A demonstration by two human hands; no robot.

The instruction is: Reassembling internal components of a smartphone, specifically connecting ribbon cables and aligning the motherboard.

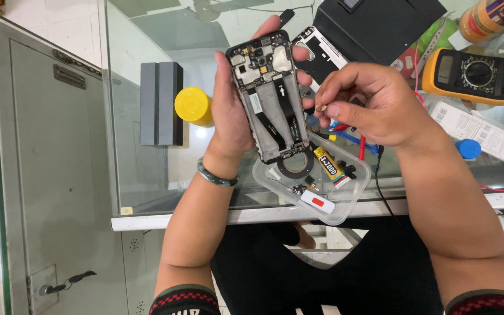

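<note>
I am gripping an opened phone (270, 96) in my left hand (231, 111), holding it upright above the glass counter (147, 169), while my right hand (374, 105) is pinching a tiny part (321, 108) between thumb and fingertip just beside the phone's edge. Under my hands a clear plastic tray (351, 195) is sitting near the counter's white front rim, holding a small glue tube (331, 167). A yellow cap (193, 106) and grey block (161, 104) are standing to the left, a yellow meter (473, 76) at the far right; pale floor is showing beyond.
</note>
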